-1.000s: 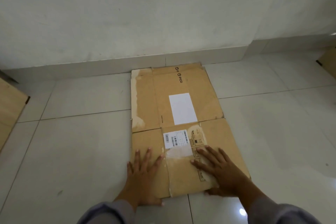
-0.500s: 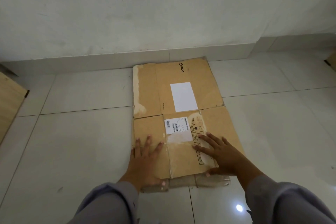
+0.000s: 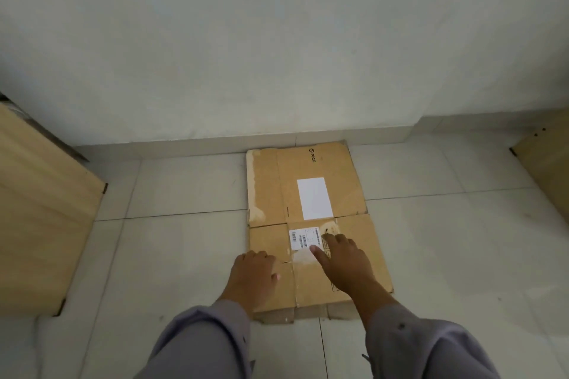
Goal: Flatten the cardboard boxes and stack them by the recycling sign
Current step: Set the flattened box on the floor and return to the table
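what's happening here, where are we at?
A person is kneeling or bending over a flattened cardboard box lying on the tiled floor, its far end against the wall's skirting. Both hands are on its near half: the left hand at the left edge, the right hand beside the shipping label. Neither grips it. A second cardboard layer peeks out underneath at the near edge. No recycling sign is in view.

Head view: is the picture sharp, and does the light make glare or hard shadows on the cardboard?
Head view: soft, even light, no glare on the flattened cardboard box; only faint shadows under the left hand and right hand; the small print on the barcode label is too blurred to read; the wide lens bends the wall skirting.
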`<control>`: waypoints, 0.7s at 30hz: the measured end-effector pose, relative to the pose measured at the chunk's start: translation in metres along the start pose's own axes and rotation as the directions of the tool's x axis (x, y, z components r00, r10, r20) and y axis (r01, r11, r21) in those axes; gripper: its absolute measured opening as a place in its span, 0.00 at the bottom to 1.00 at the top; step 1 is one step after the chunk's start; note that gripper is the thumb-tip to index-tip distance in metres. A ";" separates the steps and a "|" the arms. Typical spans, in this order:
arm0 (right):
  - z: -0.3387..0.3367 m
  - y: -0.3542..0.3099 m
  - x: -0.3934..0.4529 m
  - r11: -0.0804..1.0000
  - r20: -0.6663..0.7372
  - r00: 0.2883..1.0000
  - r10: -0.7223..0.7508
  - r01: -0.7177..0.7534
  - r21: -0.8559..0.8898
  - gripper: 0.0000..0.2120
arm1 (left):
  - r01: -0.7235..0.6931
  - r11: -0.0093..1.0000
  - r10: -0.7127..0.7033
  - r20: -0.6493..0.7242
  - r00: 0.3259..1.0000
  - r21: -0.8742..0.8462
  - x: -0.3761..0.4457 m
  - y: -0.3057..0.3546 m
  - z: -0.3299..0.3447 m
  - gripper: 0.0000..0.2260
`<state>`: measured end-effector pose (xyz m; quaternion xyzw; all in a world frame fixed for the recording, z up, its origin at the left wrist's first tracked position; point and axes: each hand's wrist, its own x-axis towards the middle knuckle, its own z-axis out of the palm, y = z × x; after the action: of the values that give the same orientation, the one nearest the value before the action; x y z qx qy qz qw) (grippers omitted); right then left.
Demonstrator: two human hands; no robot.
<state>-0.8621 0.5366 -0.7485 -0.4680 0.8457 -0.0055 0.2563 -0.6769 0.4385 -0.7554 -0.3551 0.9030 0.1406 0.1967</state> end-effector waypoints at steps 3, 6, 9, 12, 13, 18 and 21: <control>-0.072 -0.034 -0.033 0.998 0.028 0.999 -0.045 0.046 -0.034 0.24 | 0.025 1.000 -0.025 -0.004 1.000 -0.005 -0.044 0.008 -0.076 0.17; -0.145 -0.064 -0.072 0.992 0.054 0.994 -0.093 0.098 -0.083 0.22 | 0.042 0.999 -0.042 -0.023 0.999 -0.012 -0.091 0.012 -0.152 0.15; -0.219 -0.096 -0.115 0.983 0.063 0.989 -0.132 0.139 -0.120 0.21 | 0.070 0.996 -0.074 -0.067 0.995 -0.053 -0.137 0.010 -0.228 0.16; -0.289 -0.128 -0.156 0.980 0.070 0.985 -0.156 0.163 -0.115 0.21 | 0.110 0.987 -0.123 -0.110 0.986 -0.116 -0.184 0.006 -0.302 0.16; -0.310 -0.138 -0.169 0.978 0.070 0.983 -0.168 0.175 -0.110 0.21 | 0.119 0.985 -0.134 -0.119 0.984 -0.124 -0.200 0.005 -0.324 0.16; -0.385 -0.192 -0.221 0.961 0.061 0.967 -0.246 0.252 -0.111 0.20 | 0.167 0.975 -0.192 -0.173 0.966 -0.148 -0.280 -0.006 -0.403 0.17; -0.407 -0.222 -0.242 0.945 0.084 0.955 -0.286 0.296 -0.142 0.20 | 0.206 0.965 -0.228 -0.138 0.964 -0.160 -0.319 -0.020 -0.425 0.18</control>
<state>-0.7614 0.5097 -0.2358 -0.6058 0.7570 0.0361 0.2422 -0.5576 0.4441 -0.2368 -0.4753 0.8585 0.1552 0.1138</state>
